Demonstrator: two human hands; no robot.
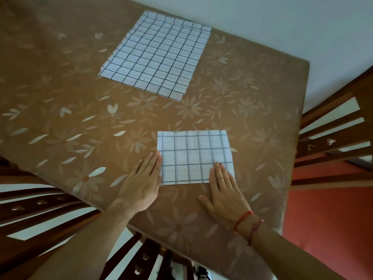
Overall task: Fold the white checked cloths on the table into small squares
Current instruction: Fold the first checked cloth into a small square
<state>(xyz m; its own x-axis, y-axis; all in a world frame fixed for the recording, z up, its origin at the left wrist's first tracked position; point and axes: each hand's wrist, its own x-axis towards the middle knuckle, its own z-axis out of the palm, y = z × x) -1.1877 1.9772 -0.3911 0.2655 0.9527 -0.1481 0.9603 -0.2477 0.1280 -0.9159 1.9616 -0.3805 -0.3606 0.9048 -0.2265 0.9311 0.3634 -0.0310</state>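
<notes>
We see the folded checked cloth (194, 156) lying flat near the front edge of the table (80, 102), a small white rectangle with a dark grid on the brown flower-patterned covering. Both hands lie flat and grip nothing. The left hand (141, 182) rests on the covering just beside the cloth's left edge, fingers straight and together, their sides touching that edge. The right hand (224, 190) presses the cloth's near right corner with straight fingers, while the palm and the spread thumb sit on the covering below it. Red thread bracelets (245, 218) circle the right wrist. Farther back, well apart from the folded piece, lies a larger spread of white checked cloths (155, 55) – several edges show at its sides, so we take it for a stack, though we cannot tell how many. Wooden chairs stand at the right (331, 142) and at the lower left (40, 209) of the table.
</notes>
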